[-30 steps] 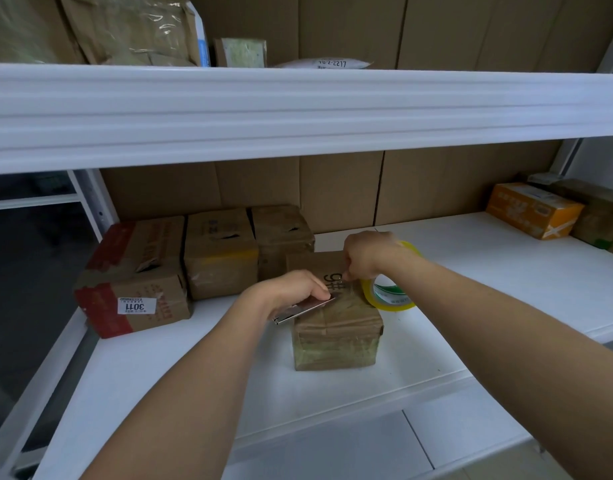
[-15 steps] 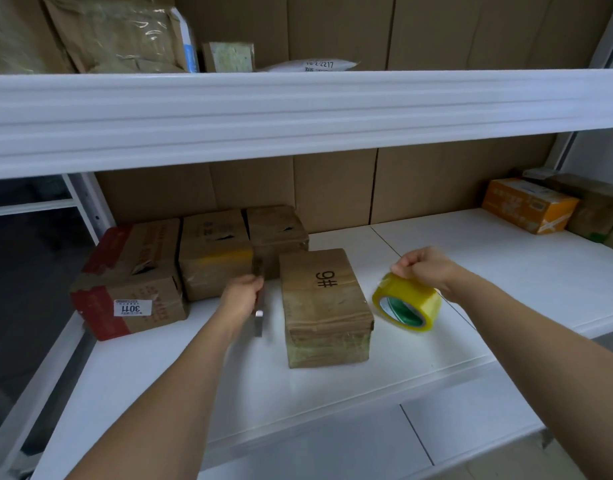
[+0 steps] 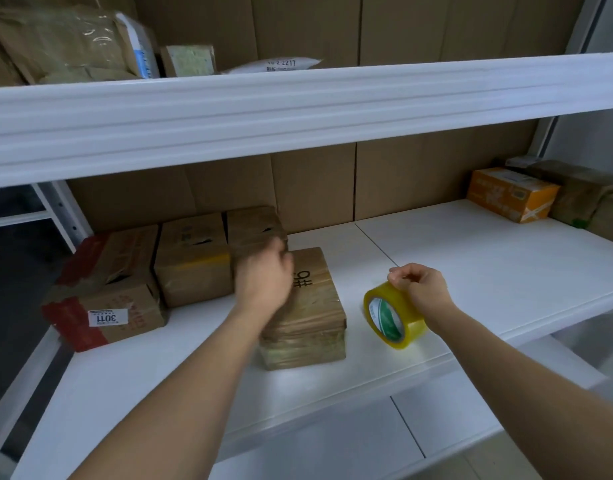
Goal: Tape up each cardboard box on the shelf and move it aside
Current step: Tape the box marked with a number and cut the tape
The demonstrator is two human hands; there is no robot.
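A small tape-wrapped cardboard box marked "9#" (image 3: 313, 308) stands near the front of the white shelf (image 3: 471, 268). My left hand (image 3: 263, 277) is blurred over the box's left top edge, with its fingers bent toward the far side; what it holds, if anything, is hidden. Just right of the box, my right hand (image 3: 423, 288) grips a yellow tape roll (image 3: 395, 315) by its upper rim, the roll standing on edge against the shelf.
Three cardboard boxes line the back left: a red-taped one (image 3: 104, 289), a middle one (image 3: 194, 259) and a smaller one (image 3: 251, 225). An orange box (image 3: 509, 194) and brown boxes (image 3: 582, 192) sit far right. The upper shelf beam (image 3: 298, 105) hangs overhead.
My left hand held a metal cutter on the box, dropped to the box's left side, then swung up over its top edge. My right hand drew the tape roll away to the right.
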